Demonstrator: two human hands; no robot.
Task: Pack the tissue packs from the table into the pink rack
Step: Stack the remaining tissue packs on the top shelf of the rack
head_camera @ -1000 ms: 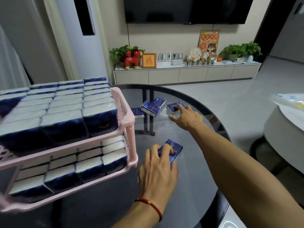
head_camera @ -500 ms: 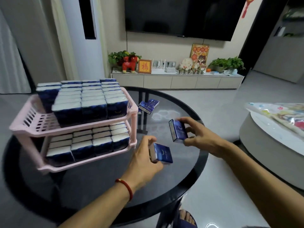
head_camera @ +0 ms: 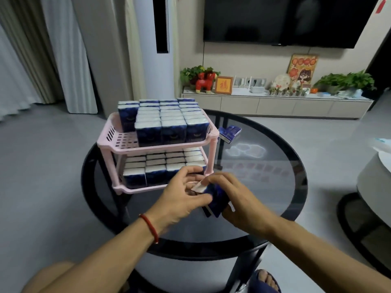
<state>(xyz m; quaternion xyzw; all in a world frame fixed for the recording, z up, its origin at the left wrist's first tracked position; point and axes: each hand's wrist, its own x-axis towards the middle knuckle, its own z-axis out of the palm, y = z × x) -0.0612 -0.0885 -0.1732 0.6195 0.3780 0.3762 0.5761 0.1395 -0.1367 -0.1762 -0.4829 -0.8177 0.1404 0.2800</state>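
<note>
Both hands over the near part of the round glass tabletop point(head_camera: 264, 208), just in front of the pink rack point(head_camera: 160, 148). Right hand point(head_camera: 237, 197) curled round blue tissue packs point(head_camera: 214, 197); apparently two pressed together, exact count unclear through motion blur. Left hand point(head_camera: 182, 195) alongside, thumb pressing on the dark wrapper, fingers extended toward a white end face; whether actually gripping or only steadying, hard to tell. Rack's upper tier filled with upright packs except an open strip of slotted floor at its left; lower tier packed across its visible front. A few loose packs point(head_camera: 229, 133) lying on the tabletop just beside the rack's right post. Likely handling: light, soft, compressible paper in slick film wrap, prone to sliding against each other when stacked. Best taken across the broad flat faces with a moderate squeeze, white end up to match the rows already standing. Little fragility; main risk a slipped pack or toppled neighbours when wedging into the remaining gap on the upper tier.
</note>
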